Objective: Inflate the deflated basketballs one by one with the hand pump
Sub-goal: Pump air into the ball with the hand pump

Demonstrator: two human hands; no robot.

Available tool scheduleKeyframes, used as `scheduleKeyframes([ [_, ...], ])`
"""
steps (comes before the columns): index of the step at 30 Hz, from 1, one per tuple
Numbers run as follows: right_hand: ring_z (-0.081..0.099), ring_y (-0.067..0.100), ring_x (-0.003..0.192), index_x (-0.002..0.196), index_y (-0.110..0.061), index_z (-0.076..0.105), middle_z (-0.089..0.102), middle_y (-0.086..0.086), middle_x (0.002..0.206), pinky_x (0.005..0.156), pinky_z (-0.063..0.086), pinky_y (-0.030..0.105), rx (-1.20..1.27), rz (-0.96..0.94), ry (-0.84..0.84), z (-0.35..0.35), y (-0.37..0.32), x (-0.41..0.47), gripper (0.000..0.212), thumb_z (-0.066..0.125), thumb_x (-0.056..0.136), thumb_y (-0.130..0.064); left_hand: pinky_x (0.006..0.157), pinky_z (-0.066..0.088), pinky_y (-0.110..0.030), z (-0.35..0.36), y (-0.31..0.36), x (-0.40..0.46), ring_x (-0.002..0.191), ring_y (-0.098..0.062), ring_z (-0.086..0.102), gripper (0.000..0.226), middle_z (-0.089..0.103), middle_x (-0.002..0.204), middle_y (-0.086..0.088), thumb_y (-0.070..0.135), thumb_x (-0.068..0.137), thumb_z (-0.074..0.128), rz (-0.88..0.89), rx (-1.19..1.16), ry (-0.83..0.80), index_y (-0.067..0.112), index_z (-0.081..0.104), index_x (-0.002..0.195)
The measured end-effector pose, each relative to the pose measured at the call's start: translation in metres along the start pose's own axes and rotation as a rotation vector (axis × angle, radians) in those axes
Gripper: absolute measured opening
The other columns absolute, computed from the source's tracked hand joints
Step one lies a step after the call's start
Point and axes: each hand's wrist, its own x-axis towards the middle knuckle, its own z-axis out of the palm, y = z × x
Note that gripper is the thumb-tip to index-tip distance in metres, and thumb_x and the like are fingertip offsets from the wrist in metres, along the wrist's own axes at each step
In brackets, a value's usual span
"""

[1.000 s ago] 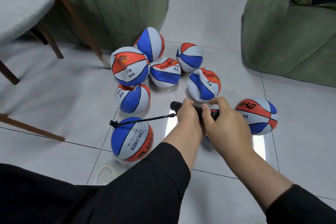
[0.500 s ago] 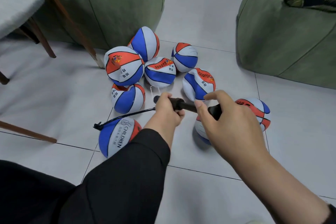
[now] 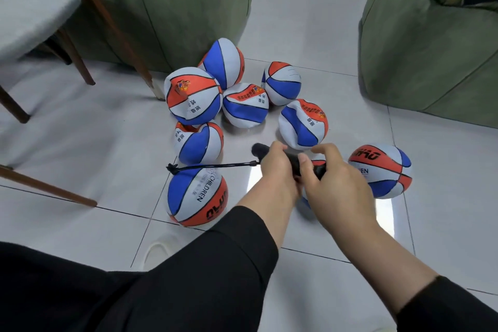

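Down nearest, black sleeves lead to both hands meeting on the hand pump (image 3: 293, 160): the left hand (image 3: 277, 167) clenches round its barrel, the right hand (image 3: 334, 183) curls its grip round the handle end, the two hands almost touching. From the pump's far tip a thin black hose (image 3: 215, 166) runs left to the top of the nearest basketball (image 3: 198, 195), marked CHILDREN. I count nine balls on the tiled floor (image 3: 94, 143): that one, one mostly hidden beneath the hands (image 3: 319, 163), one to the right (image 3: 381, 170), and six dented ones bunched beyond (image 3: 246, 104). Open tile lies to the right and near side. Further off, a wooden chair leg (image 3: 113, 27) stands just beside the cluster on the left, and two green sofas (image 3: 431, 43) close in behind, with a floor gap between.
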Motion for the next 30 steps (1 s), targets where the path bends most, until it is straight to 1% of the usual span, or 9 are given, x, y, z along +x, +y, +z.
scheduleKeyframes([
  [5, 0.064, 0.026, 0.083, 0.125, -0.029, 0.052, 0.067, -0.003, 0.083, 0.07, 0.053, 0.04, -0.03, -0.01, -0.112, 0.018, 0.001, -0.002, 0.041, 0.046, 0.097, -0.058, 0.051, 0.042, -0.02, -0.023, -0.011, 0.005, 0.039, -0.017, 0.056, 0.025, 0.054, 0.053, 0.004, 0.033, 0.089, 0.053, -0.089, 0.088, -0.011, 0.019, 0.043, 0.072],
  [8, 0.065, 0.025, 0.086, 0.121, -0.028, 0.053, 0.065, -0.003, 0.085, 0.072, 0.053, 0.039, 0.07, 0.008, -0.159, 0.03, 0.003, 0.004, 0.036, 0.055, 0.096, -0.054, 0.06, 0.056, -0.025, -0.029, -0.003, 0.01, 0.061, -0.02, 0.07, 0.024, 0.07, 0.074, -0.002, 0.039, 0.094, 0.057, -0.047, 0.079, -0.008, 0.016, 0.057, 0.091],
  [10, 0.066, 0.024, 0.086, 0.117, -0.029, 0.056, 0.068, -0.003, 0.087, 0.075, 0.054, 0.04, 0.191, 0.048, -0.173, 0.035, 0.005, 0.013, 0.029, 0.06, 0.096, -0.048, 0.08, 0.062, -0.037, -0.029, 0.004, 0.01, 0.082, -0.026, 0.074, 0.04, 0.076, 0.089, -0.007, 0.051, 0.1, 0.053, -0.011, 0.165, -0.034, 0.013, 0.065, 0.103],
  [12, 0.068, 0.024, 0.082, 0.108, -0.03, 0.057, 0.069, -0.003, 0.085, 0.073, 0.056, 0.041, 0.308, 0.095, -0.152, 0.041, 0.008, 0.019, 0.019, 0.064, 0.096, -0.043, 0.078, 0.059, -0.036, -0.032, 0.014, 0.009, 0.083, -0.027, 0.071, 0.062, 0.077, 0.091, -0.008, 0.067, 0.101, 0.039, 0.058, 0.387, 0.0, 0.013, 0.068, 0.108],
  [17, 0.07, 0.023, 0.065, 0.09, -0.03, 0.055, 0.07, 0.001, 0.08, 0.063, 0.059, 0.041, 0.461, 0.2, -0.114, 0.055, 0.013, 0.026, 0.013, 0.064, 0.097, -0.035, 0.061, 0.043, -0.029, -0.098, 0.046, 0.025, 0.083, -0.022, 0.06, 0.039, 0.061, 0.084, -0.001, 0.048, 0.107, 0.041, 0.834, 0.837, 0.527, 0.016, 0.057, 0.091],
  [19, 0.071, 0.022, 0.063, 0.091, -0.028, 0.056, 0.071, 0.002, 0.081, 0.063, 0.057, 0.037, 0.488, 0.212, -0.125, 0.063, 0.014, 0.028, 0.012, 0.064, 0.098, -0.034, 0.075, 0.048, -0.032, -0.133, 0.056, 0.026, 0.097, -0.022, 0.061, 0.025, 0.062, 0.103, 0.0, 0.043, 0.105, 0.052, 1.01, 0.894, 0.762, 0.019, 0.059, 0.104],
  [22, 0.072, 0.02, 0.064, 0.095, -0.026, 0.057, 0.072, 0.002, 0.083, 0.066, 0.058, 0.039, 0.516, 0.247, -0.143, 0.075, 0.018, 0.028, 0.01, 0.064, 0.097, -0.034, 0.105, 0.041, -0.052, -0.186, 0.06, 0.042, 0.132, -0.033, 0.049, 0.067, 0.047, 0.146, -0.012, 0.053, 0.094, 0.067, 0.79, 0.905, 0.983, 0.016, 0.046, 0.145],
  [26, 0.072, 0.019, 0.066, 0.099, -0.025, 0.058, 0.072, 0.004, 0.086, 0.066, 0.062, 0.045, 0.601, 0.329, -0.199, 0.091, 0.025, 0.021, 0.008, 0.065, 0.097, -0.029, 0.116, 0.038, -0.052, -0.229, 0.057, 0.067, 0.142, -0.038, 0.039, 0.126, 0.034, 0.158, -0.015, 0.075, 0.066, 0.078, 0.442, 0.954, 0.709, 0.018, 0.02, 0.161],
  [30, 0.071, 0.024, 0.071, 0.107, -0.017, 0.061, 0.074, 0.01, 0.087, 0.059, 0.058, 0.038, 0.707, 0.406, -0.239, 0.099, 0.033, 0.01, 0.012, 0.065, 0.097, -0.022, 0.117, 0.038, -0.054, -0.241, 0.067, 0.084, 0.146, -0.039, 0.033, 0.135, 0.022, 0.161, -0.017, 0.056, 0.067, 0.091, 0.417, 1.045, 0.651, 0.02, 0.004, 0.163],
])
